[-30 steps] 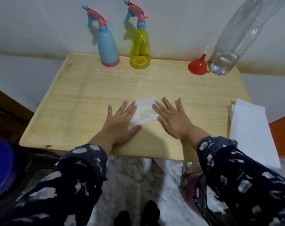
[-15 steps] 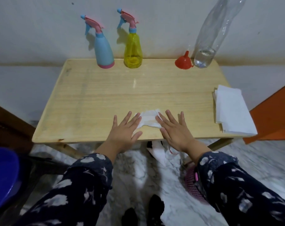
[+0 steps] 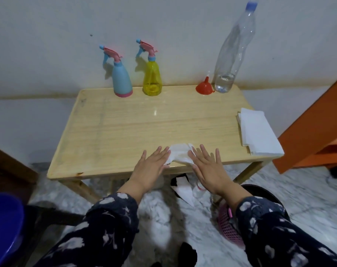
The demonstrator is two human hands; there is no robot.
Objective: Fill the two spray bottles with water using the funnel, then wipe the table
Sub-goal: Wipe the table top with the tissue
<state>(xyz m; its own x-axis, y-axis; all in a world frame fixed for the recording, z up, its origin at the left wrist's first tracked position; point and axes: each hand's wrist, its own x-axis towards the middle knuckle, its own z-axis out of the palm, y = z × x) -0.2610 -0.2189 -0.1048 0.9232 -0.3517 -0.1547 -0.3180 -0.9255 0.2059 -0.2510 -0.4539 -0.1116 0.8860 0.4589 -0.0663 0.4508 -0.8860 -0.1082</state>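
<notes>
So, vs a second ago: hands and tissue have slid back from mid-table to the near edge, and more of the room shows around the table now; bottles and funnel haven't moved

Left hand (image 3: 150, 166) flat, fingers straight and slightly spread, fingertips on the left edge of the damp tissue (image 3: 180, 155), wrist off the table edge. Grips nothing, just presses. Right hand (image 3: 207, 166) same: straight spread fingers, index side touching the tissue's right edge, palm hanging past the table (image 3: 110, 132) front

Tissue: white, crumpled, wet-looking with a faint yellowish patch, lying between the two hands right at the front lip of the table

Blue spray bottle (image 3: 121, 79) and yellow spray bottle (image 3: 152, 77) stand upright side by side at the back edge by the wall, pink/blue trigger heads on. Yellow one is see-through; can't tell its fill level. Blue one is opaque

Red funnel (image 3: 204, 87) sits wide mouth down, spout up, at the back right, just beside the tall clear water bottle (image 3: 232, 53), which has a blue cap and a little water left at the bottom

Stack of white tissues (image 3: 258, 133) at the table's right edge, overhanging it

Tabletop shows a faint wet sheen near the middle

Pink mesh basket (image 3: 228, 226) on the marble floor below the right forearm
</notes>
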